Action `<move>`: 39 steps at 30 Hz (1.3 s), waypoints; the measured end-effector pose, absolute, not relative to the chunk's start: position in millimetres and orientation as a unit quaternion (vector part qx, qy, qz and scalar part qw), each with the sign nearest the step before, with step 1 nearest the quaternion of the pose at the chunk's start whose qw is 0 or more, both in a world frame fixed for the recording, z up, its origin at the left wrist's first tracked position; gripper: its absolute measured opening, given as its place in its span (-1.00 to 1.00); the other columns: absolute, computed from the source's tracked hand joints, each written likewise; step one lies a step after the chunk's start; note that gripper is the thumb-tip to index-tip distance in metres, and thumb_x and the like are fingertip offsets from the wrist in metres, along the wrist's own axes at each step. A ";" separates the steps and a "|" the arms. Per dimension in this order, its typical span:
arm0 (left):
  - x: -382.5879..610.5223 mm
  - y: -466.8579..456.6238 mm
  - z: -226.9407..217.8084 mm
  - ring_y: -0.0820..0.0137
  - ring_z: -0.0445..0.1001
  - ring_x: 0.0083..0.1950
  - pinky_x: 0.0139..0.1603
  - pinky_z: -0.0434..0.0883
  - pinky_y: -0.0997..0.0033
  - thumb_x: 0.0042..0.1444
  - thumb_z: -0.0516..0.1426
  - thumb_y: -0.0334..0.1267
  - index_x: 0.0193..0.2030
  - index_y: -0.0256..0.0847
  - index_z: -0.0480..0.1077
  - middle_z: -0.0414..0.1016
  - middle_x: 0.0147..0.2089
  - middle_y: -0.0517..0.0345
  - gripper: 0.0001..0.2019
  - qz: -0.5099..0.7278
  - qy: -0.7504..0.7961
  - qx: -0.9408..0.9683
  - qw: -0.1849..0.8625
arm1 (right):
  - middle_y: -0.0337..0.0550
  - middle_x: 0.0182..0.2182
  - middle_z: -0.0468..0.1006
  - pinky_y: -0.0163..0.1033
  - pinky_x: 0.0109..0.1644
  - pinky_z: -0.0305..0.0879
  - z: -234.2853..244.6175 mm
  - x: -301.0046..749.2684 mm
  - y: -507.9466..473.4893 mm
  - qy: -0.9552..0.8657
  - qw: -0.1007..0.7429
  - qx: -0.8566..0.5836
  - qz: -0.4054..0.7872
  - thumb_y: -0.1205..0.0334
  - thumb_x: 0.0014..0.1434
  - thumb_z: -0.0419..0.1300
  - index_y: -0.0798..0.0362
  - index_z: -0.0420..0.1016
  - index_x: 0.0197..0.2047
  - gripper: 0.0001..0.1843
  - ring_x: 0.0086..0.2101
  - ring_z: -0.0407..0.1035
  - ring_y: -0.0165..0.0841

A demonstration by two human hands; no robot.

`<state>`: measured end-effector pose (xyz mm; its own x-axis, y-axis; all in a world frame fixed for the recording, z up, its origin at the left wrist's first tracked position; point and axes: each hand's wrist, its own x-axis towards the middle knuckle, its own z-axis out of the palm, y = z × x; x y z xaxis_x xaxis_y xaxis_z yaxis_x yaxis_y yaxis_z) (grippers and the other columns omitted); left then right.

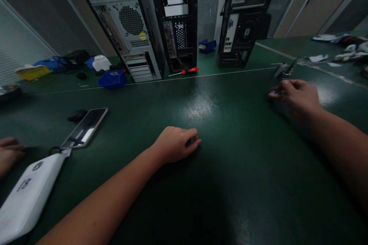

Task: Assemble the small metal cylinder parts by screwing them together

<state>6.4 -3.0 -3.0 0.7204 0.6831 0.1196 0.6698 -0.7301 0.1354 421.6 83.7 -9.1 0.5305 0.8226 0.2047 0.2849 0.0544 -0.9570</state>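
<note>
Head view: right hand (300,95) pinched on a small part (274,92) at its fingertips — a slack grip could drop it — left hand (178,143), well apart, loosely curled, contents indeterminable.

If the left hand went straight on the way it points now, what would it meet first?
Over the green tabletop, the left hand would probably meet the right hand first, though depth leaves the exact line uncertain.

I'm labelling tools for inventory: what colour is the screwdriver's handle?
The screwdriver's handle is red, seen best in the head view.
</note>
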 end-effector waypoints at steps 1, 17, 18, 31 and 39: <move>6.4 -2.9 -3.2 0.43 0.41 -0.46 -0.45 0.15 0.46 0.29 0.03 -0.12 -0.19 -0.13 0.39 0.49 -0.41 0.23 -0.81 0.081 0.365 0.926 0.042 | -0.15 -0.37 0.52 -0.27 -0.31 0.53 -10.3 424.3 85.1 -0.407 0.610 -0.638 0.234 0.27 0.26 0.12 0.07 0.41 -0.27 -0.91 -0.44 0.49 -0.43; 6.4 -3.1 -3.7 0.44 0.40 -0.46 -0.45 0.16 0.46 0.29 0.03 -0.12 -0.18 -0.13 0.40 0.49 -0.41 0.23 -0.81 0.082 0.366 0.926 0.045 | -0.10 -0.33 0.61 -0.30 -0.40 0.45 -8.5 424.6 72.4 -0.493 0.466 -0.730 0.080 0.20 0.02 0.37 0.07 0.55 -0.19 -0.74 -0.45 0.53 -0.35; 6.4 -3.0 -3.7 0.44 0.40 -0.46 -0.44 0.16 0.47 0.29 0.03 -0.12 -0.18 -0.13 0.41 0.49 -0.41 0.23 -0.80 0.082 0.366 0.926 0.046 | -0.10 -0.34 0.61 -0.28 -0.38 0.46 -7.7 423.3 71.9 -0.491 0.468 -0.730 0.079 0.20 0.01 0.38 0.08 0.56 -0.21 -0.74 -0.44 0.53 -0.34; 6.2 -3.0 -4.1 0.44 0.41 -0.46 -0.45 0.17 0.46 0.29 0.04 -0.11 -0.19 -0.13 0.40 0.49 -0.41 0.23 -0.81 0.080 0.367 0.926 0.040 | -0.04 -0.18 0.61 -0.32 -0.38 0.49 -18.5 430.2 75.9 -0.480 0.530 -0.693 0.094 0.30 0.09 0.29 0.07 0.56 -0.04 -0.67 -0.43 0.53 -0.38; 5.9 -2.7 -3.3 0.44 0.41 -0.45 -0.45 0.16 0.45 0.30 0.03 -0.11 -0.18 -0.13 0.40 0.48 -0.41 0.24 -0.81 0.081 0.363 0.927 0.049 | -0.03 -0.23 0.62 -0.36 -0.38 0.49 -19.1 434.6 74.5 -0.471 0.518 -0.710 0.078 0.30 0.06 0.29 0.07 0.59 -0.07 -0.68 -0.41 0.55 -0.37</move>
<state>5.9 -2.7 -3.3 0.7230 0.6813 0.1141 0.6657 -0.7313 0.1486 434.6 74.5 -19.1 0.5435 0.7496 0.3777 0.5889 -0.0198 -0.8080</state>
